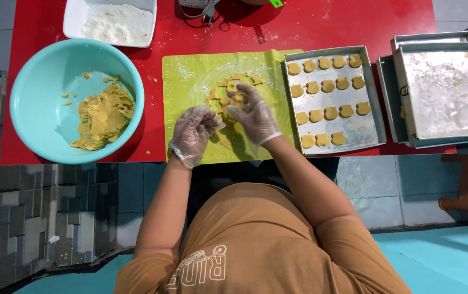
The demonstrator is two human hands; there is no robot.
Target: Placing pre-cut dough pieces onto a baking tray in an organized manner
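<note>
On the red tabletop (310,27), a big blue bowl (38,92) of dough sits near the left edge, a tray (375,103) of cut cookies sits right of the green mat (185,87), and at the mat's middle the gloved left hand (193,133) is loosely curled while the right hand (253,114) fingers pinch a small dough piece (236,99).

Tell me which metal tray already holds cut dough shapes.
The tray right beside the green mat; it carries rows of dough shapes. The stacked trays farther right hold none.
</note>
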